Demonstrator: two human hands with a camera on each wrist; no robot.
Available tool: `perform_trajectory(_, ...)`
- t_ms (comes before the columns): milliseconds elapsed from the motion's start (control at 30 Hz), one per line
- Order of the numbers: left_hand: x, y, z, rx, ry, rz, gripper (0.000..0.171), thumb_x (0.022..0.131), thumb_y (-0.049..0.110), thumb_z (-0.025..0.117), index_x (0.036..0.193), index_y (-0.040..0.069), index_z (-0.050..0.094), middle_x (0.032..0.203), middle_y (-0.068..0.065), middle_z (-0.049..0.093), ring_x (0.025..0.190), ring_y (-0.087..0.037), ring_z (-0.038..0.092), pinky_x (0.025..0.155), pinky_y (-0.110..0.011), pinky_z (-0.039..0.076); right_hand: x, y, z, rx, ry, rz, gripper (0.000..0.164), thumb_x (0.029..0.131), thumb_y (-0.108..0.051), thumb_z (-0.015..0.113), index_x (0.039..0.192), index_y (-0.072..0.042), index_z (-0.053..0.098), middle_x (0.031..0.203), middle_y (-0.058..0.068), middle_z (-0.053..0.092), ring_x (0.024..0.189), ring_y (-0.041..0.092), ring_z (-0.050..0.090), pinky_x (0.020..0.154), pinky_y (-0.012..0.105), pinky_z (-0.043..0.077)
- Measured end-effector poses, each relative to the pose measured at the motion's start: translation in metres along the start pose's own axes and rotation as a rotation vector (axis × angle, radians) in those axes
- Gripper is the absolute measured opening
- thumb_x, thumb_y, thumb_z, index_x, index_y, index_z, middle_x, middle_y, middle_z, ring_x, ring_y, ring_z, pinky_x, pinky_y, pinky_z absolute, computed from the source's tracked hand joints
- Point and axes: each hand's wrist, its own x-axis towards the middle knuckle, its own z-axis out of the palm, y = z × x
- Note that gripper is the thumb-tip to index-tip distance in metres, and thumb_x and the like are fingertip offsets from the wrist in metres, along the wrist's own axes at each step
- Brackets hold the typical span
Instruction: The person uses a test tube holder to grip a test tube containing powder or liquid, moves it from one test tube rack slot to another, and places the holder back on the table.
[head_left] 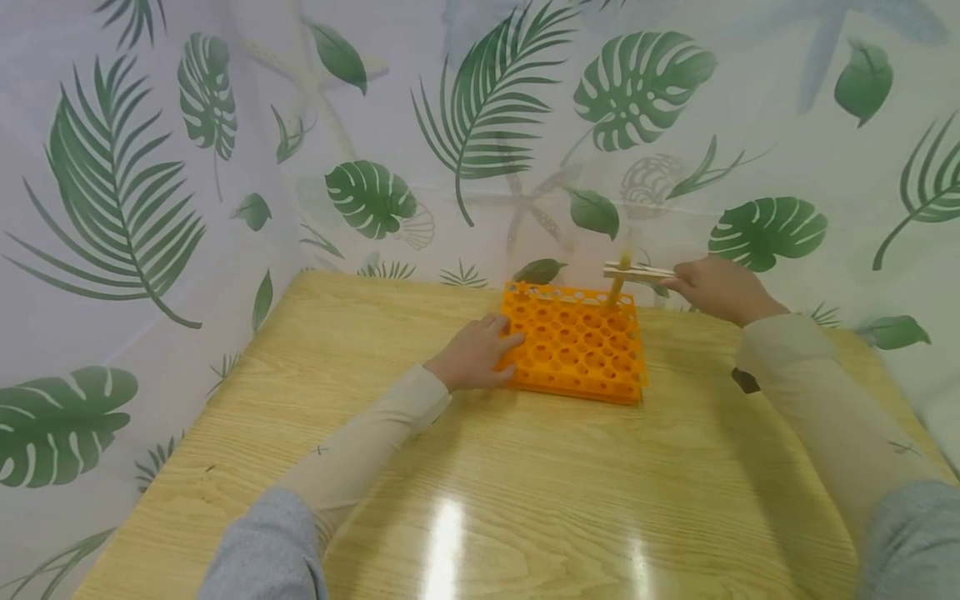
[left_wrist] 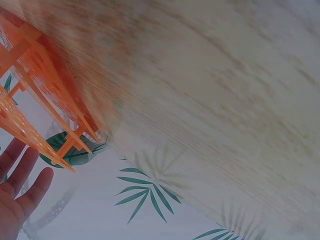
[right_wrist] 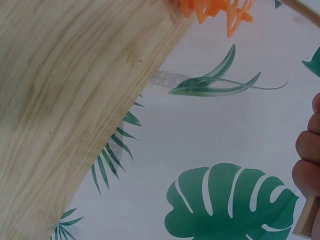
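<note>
An orange test tube rack (head_left: 573, 387) with rows of round holes stands near the back of the table. My left hand (head_left: 474, 354) rests at its left end, fingers spread along the side; in the left wrist view the fingers (left_wrist: 35, 190) look straight, right at the rack's edge. My right hand (head_left: 720, 287) grips a wooden test tube holder (head_left: 648, 272) by its handle. Its far end clasps a test tube (head_left: 615, 292) with yellowish contents, upright over the rack's back right corner. The tube's lower end is hidden by the rack.
The wood-grain table (head_left: 562, 483) ends at a white wall covering (head_left: 300, 208) with green leaf prints, close behind the rack. A small dark object (head_left: 745, 380) lies by my right forearm and is partly covered by it.
</note>
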Motion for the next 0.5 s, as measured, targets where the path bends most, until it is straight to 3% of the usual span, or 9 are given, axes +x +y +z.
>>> perform_trajectory(500,0.001,0.0,0.001,0.014,-0.024,-0.009,0.043,0.091,0.038,0.051,0.128,0.017,0.052,0.117,-0.01,0.051,0.099,-0.022,0.048,0.075,-0.034,0.046,-0.018,0.007,-0.004,0.016,0.0,0.028,0.04,0.098,-0.04,0.042,0.073,-0.009,0.048,0.06,0.003,0.045,0.053,0.016,0.042,0.056,0.033,0.035)
